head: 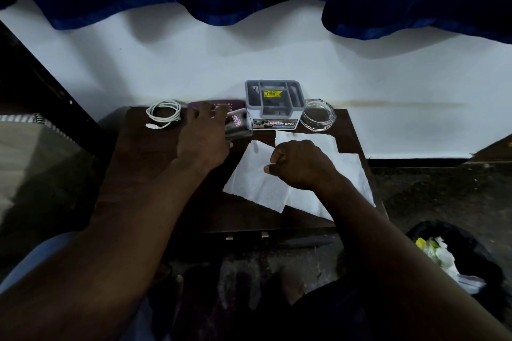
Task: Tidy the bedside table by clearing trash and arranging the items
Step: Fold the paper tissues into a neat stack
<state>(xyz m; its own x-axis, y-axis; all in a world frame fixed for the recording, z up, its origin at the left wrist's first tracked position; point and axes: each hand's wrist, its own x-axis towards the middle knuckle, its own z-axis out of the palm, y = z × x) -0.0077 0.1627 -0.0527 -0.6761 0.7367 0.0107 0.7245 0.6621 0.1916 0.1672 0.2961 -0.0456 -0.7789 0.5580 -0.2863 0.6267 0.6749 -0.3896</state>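
Left hand: fingers spread, resting on maroon case. Right hand: curled, apparently pinching tissue sheets beneath it. Risk: a hasty pull may tear them or knock glass ashtray just beyond.

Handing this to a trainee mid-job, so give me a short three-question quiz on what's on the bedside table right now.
1. True or false: the glass ashtray stands right of the grey organiser.
2. Which lies furthest left on the table? A) white cable B) ashtray C) organiser
3. What lies under the curled fingers of the right hand?
Key: 1 true; 2 A; 3 white tissue sheets.
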